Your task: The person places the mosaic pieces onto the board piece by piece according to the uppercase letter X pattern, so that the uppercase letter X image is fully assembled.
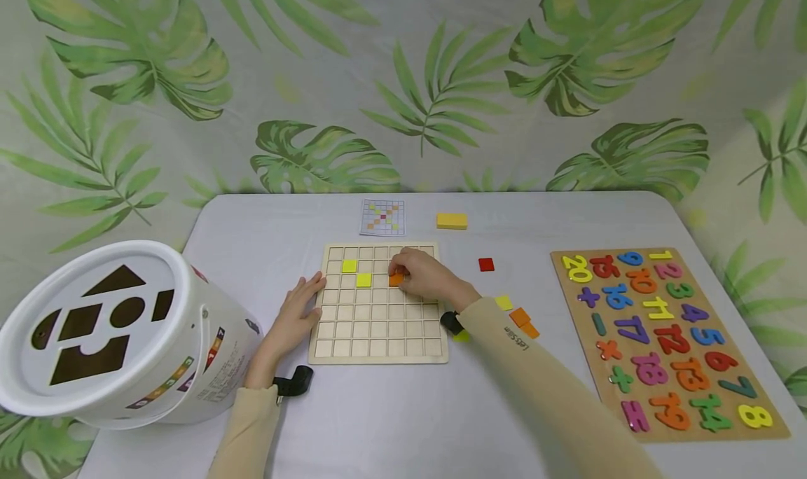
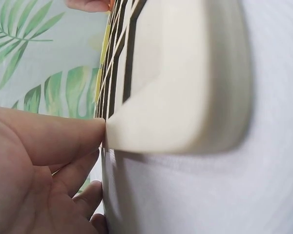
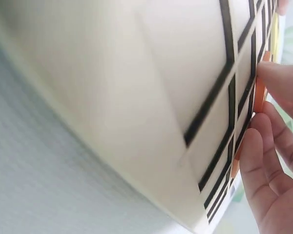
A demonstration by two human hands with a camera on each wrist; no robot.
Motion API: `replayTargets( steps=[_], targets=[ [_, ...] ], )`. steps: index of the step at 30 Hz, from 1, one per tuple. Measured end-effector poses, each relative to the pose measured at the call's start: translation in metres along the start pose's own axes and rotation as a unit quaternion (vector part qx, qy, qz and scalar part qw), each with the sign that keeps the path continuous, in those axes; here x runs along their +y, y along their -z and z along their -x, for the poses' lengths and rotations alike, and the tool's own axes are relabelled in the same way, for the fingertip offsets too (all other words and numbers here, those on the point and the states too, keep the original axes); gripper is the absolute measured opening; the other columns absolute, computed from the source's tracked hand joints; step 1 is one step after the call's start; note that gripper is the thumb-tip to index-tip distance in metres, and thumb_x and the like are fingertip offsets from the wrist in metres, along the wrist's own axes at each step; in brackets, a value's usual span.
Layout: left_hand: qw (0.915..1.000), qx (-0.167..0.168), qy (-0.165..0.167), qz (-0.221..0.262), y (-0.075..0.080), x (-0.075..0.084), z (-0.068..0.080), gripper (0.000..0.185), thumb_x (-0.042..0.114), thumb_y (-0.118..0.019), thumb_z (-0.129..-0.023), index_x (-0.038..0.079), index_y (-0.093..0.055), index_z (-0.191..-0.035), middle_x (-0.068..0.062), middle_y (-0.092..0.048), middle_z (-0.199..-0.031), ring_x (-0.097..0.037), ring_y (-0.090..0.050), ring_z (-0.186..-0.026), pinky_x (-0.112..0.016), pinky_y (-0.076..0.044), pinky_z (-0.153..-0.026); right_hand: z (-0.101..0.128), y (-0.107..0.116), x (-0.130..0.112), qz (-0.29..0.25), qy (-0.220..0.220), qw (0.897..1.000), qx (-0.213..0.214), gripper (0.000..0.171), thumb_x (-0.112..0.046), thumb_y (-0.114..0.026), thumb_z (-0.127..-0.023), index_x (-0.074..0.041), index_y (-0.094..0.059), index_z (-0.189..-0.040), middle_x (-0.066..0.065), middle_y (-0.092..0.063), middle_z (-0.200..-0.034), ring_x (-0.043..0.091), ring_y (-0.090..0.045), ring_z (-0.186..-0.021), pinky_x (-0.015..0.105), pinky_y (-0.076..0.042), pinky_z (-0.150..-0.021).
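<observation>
A wooden grid board (image 1: pixel 353 328) lies flat on the table, with two yellow square tiles (image 1: pixel 363 280) in its upper left cells. My right hand (image 1: pixel 424 272) is over the upper right part of the grid, pinching an orange square tile (image 1: pixel 396 280) at a cell. In the right wrist view, thumb and fingers meet at that orange tile (image 3: pixel 260 92); a second orange tile (image 3: pixel 235 165) sits farther along the grid, hidden by the hand from the head view. My left hand (image 1: pixel 295 318) rests at the board's left edge, its thumb (image 2: pixel 83 139) touching the side.
Loose orange tiles (image 1: pixel 520 316), yellow tiles (image 1: pixel 504 302) and a red tile (image 1: pixel 486 264) lie right of the board. Behind it are a pattern card (image 1: pixel 382 218) and a yellow block (image 1: pixel 451 220). A white bucket (image 1: pixel 217 353) stands left, a number puzzle (image 1: pixel 668 346) right.
</observation>
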State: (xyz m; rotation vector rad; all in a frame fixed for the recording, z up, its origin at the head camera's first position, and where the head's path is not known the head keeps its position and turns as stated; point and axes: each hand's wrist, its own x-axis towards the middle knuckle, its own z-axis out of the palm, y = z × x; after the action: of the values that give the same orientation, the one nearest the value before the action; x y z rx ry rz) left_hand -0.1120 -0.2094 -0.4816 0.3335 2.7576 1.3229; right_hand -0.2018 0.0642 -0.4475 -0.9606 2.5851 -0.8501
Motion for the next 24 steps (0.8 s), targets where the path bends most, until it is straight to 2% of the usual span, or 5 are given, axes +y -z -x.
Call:
replayTargets(
  steps=[9,14,20,24],
  targets=[
    [1.0,-0.001,0.003,0.001,-0.001,0.001,-0.001,0.054,-0.009,-0.051,-0.089,-0.01,-0.035,-0.141,-0.022,-0.024,-0.153,-0.045,-0.007,-0.141,-0.059,0.003,-0.111,-0.001,-0.002,-0.002,0.017,-0.004,1.0,0.008,0.018,0.003,-0.068,-0.081,-0.007,-0.067,-0.096,0.003,-0.056,-0.089,0.017,-0.049,-0.081,0.028,-0.045,-0.076],
    [1.0,-0.002,0.002,0.001,-0.001,0.001,-0.001,0.054,-0.009,-0.051,-0.089,-0.01,-0.036,-0.141,-0.023,-0.025,-0.152,-0.045,-0.007,-0.141,-0.06,0.003,-0.111,0.002,0.001,0.0,0.005,-0.018,1.0,0.004,0.02,0.001,-0.065,-0.084,-0.007,-0.069,-0.102,0.002,-0.059,-0.094,0.016,-0.051,-0.084,0.027,-0.046,-0.079],
    [1.0,-0.002,-0.002,0.001,-0.001,0.0,-0.001,0.054,-0.008,-0.05,-0.089,-0.01,-0.035,-0.141,-0.023,-0.025,-0.152,-0.045,-0.007,-0.141,-0.06,0.003,-0.111,0.028,0.024,0.023,-0.071,-0.054,0.995,0.049,0.024,-0.001,-0.065,-0.085,-0.003,-0.067,-0.109,0.006,-0.063,-0.102,0.02,-0.055,-0.092,0.032,-0.049,-0.081],
    [1.0,-0.002,0.002,-0.001,0.0,0.0,0.0,0.055,-0.008,-0.05,-0.089,-0.009,-0.035,-0.142,-0.022,-0.024,-0.153,-0.045,-0.007,-0.141,-0.06,0.004,-0.111,0.054,0.043,0.052,-0.074,-0.07,0.991,0.085,0.025,0.002,-0.066,-0.085,0.0,-0.066,-0.109,0.012,-0.064,-0.106,0.025,-0.057,-0.093,0.038,-0.05,-0.082]
  ],
)
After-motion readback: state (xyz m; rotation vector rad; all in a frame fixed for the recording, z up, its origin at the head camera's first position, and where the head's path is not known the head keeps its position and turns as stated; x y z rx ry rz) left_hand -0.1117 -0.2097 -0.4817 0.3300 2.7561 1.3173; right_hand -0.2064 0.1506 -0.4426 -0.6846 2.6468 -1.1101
